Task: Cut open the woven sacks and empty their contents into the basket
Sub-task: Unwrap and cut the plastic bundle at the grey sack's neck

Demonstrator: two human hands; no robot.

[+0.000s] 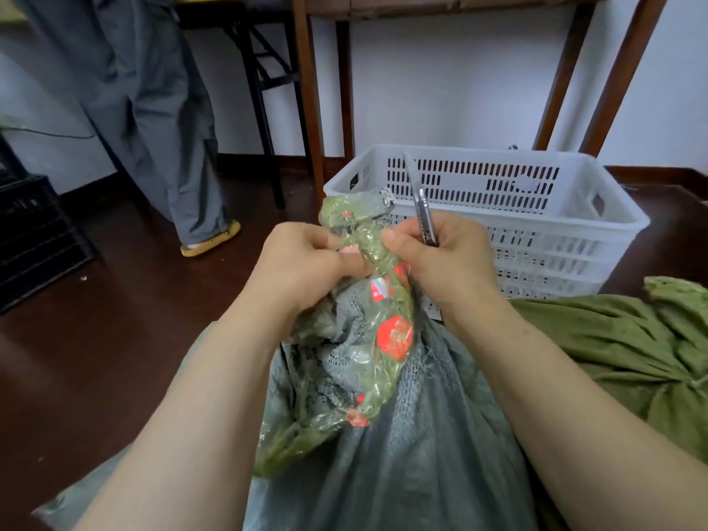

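A grey woven sack [413, 435] lies in front of me, its neck wrapped in glossy clear tape with red marks [367, 331]. My left hand [302, 262] pinches the taped neck from the left. My right hand [444, 254] grips a metal utility knife [421, 208] with its blade pointing up and away, and its thumb presses on the taped neck. Just beyond my hands stands a white slotted plastic basket [536, 193] on the floor. I cannot see inside it.
A second green woven sack [620, 346] lies on the floor at the right. A person in grey trousers and yellow sandals [153, 120] stands at the back left. A black crate [34, 235] sits far left. Wooden table legs [310, 97] rise behind the basket.
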